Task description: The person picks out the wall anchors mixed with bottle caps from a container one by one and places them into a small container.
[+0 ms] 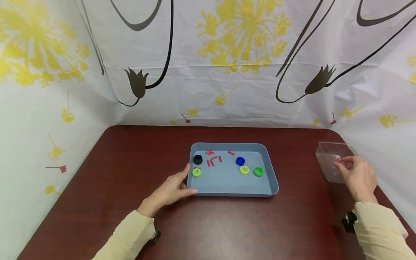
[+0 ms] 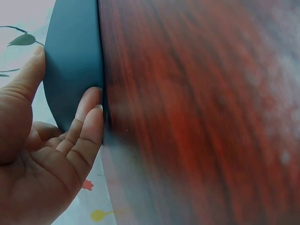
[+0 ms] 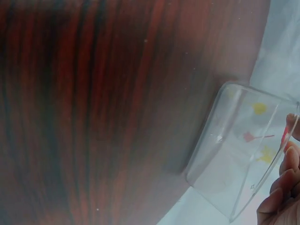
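Note:
A blue-grey tray (image 1: 227, 186) lies on the table. My left hand (image 1: 169, 189) holds its near left corner, with the thumb at the front rim; in the left wrist view, fingertips (image 2: 93, 124) touch the tray's wall (image 2: 75, 51). Over at the right, my right hand (image 1: 359, 177) pinches a small red stick (image 3: 285, 135) at the clear plastic box (image 1: 328, 164). Several short red sticks (image 1: 212, 157) lie scattered in the tray's far left part, and a lone red stick (image 1: 231, 153) lies near its back wall.
Inside the tray sit a black cap (image 1: 198, 159), a light green cap (image 1: 196, 172), a blue cap (image 1: 240, 161), a yellow-green cap (image 1: 244, 169) and a green cap (image 1: 258, 171). A patterned white sheet (image 1: 182, 47) surrounds the dark wooden table (image 1: 234, 231) at the back and sides.

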Tool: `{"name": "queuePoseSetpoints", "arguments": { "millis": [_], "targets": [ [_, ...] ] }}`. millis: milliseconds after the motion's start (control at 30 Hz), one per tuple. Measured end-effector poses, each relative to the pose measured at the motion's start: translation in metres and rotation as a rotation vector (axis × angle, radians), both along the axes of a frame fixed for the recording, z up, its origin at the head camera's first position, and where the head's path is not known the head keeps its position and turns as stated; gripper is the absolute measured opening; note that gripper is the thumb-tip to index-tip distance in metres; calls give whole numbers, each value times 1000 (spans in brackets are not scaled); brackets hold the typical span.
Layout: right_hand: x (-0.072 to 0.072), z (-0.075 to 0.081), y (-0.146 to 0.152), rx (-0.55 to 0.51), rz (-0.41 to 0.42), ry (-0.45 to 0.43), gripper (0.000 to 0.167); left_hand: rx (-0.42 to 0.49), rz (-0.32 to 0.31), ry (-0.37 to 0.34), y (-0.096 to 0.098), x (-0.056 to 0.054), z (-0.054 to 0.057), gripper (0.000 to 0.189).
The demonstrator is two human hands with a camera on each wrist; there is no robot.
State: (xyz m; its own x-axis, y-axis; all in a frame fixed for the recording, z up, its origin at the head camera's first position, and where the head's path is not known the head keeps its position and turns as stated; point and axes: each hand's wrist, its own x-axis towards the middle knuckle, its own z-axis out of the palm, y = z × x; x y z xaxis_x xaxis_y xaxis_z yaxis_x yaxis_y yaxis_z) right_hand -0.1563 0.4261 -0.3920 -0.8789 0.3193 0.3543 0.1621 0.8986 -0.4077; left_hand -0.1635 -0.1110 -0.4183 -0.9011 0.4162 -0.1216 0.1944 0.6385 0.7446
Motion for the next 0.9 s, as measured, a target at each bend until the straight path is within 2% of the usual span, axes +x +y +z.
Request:
{"name": "queuePoseSetpoints", "arguments": {
  "millis": [367,600,767,900],
  "targets": [
    [2,-4,-2,16,-39,-35,29,-13,17,-10,2,0,0,96],
    [0,-5,-3,20,-30,-35,33,-19,26,-13,2,0,1,96],
    [-1,-5,-5,1,-19,41,30,-16,23,-12,2,0,0,97],
    [-5,1,-17,-77,-18,126,24,-7,21,-14,2,0,0,97]
  ]
}}
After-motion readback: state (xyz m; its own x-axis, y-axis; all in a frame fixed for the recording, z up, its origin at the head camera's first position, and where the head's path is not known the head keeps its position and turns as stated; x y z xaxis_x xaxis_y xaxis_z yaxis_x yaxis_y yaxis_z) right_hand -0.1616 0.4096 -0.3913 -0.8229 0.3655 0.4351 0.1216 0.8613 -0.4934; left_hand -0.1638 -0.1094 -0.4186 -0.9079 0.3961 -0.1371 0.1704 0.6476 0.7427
